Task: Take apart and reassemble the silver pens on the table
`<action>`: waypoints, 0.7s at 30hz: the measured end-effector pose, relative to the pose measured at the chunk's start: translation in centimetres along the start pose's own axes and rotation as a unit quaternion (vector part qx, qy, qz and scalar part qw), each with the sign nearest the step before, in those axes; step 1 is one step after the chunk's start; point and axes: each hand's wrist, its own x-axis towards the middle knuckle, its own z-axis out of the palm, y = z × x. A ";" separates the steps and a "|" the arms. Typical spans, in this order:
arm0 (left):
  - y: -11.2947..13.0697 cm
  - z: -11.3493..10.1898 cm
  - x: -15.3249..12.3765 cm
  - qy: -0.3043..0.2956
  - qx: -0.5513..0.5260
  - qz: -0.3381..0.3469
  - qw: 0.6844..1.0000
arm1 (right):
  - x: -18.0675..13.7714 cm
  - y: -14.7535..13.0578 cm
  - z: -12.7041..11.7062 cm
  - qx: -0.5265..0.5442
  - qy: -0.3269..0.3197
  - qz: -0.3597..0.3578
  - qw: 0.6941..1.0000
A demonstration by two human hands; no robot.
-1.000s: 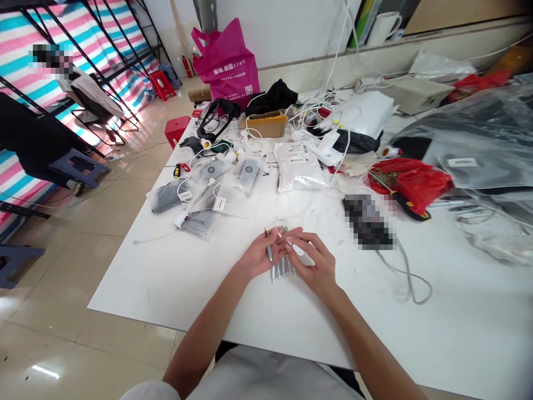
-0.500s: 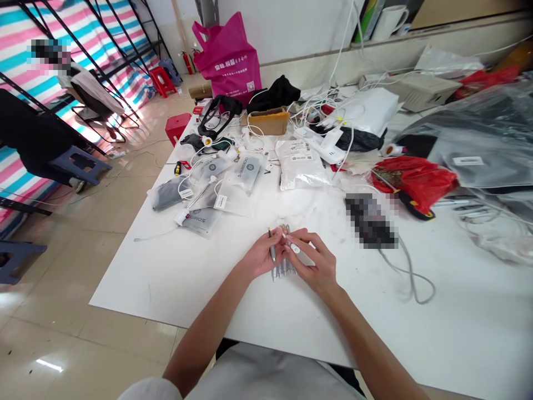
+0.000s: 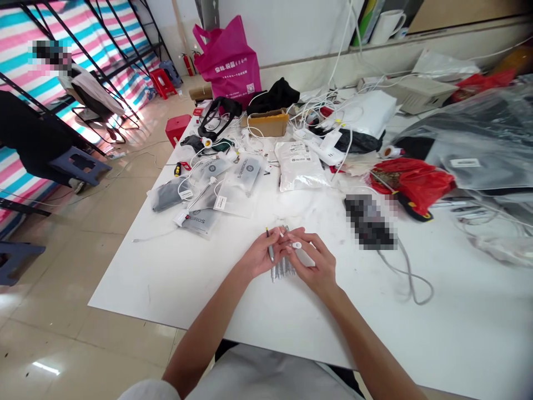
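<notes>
My left hand (image 3: 259,255) is closed around a slim grey pen (image 3: 271,253) with a dark, yellow-tipped end, held nearly upright. A small white piece sits by its fingertips, too small to name. My right hand (image 3: 316,261) pinches a small white tube (image 3: 296,245) with its round end turned toward me. Both sets of fingertips almost meet. Under the hands several silver pens (image 3: 283,270) lie side by side on the white table (image 3: 233,300), partly hidden by the fingers.
Clear-bagged grey pouches (image 3: 202,221) and a white package (image 3: 300,166) lie beyond my hands. A pixelated dark object (image 3: 368,222) with a grey cable (image 3: 412,272) is to the right, near a red bag (image 3: 416,180). A person (image 3: 31,136) is at far left.
The white tube in my right hand has turned, its round end now pointing more to the right. My left hand has shifted slightly; the pen stays in it.
</notes>
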 end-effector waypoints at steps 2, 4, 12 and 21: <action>0.2 -0.1 0.0 -0.004 0.001 0.015 1.000 | 0.1 0.0 -0.1 -0.010 -0.002 0.015 1.000; 0.4 -0.2 0.1 -0.006 -0.001 0.030 1.000 | 0.2 0.2 -0.3 -0.016 -0.019 0.044 0.999; 1.3 -0.3 0.1 0.031 -0.006 0.103 0.994 | -0.3 0.8 -0.7 -0.031 -0.110 0.104 0.988; 1.3 -0.1 -0.4 0.021 0.065 0.072 0.995 | -0.8 0.5 -0.6 -0.062 -0.093 0.117 0.987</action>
